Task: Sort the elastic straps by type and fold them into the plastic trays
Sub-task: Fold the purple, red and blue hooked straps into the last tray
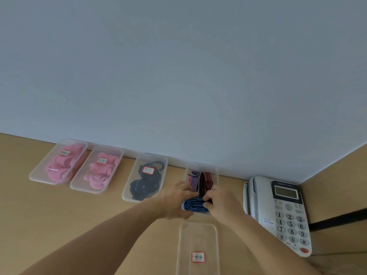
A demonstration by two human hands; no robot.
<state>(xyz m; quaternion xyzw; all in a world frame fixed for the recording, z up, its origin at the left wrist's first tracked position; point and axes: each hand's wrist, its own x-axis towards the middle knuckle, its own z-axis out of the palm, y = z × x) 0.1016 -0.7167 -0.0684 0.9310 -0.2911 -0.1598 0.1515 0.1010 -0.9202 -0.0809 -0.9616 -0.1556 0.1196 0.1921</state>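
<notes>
Labelled tray (198, 233) nearest; farther tray (215, 170) holds straps (206, 182).

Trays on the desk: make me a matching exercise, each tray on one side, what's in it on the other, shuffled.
1. far-left tray
2. third tray from left
3. rightmost back-row tray
4. nearest tray

A. striped straps
B. only a label
C. pink straps
D. black straps

Pairs: 1-C, 2-D, 3-A, 4-B
</notes>
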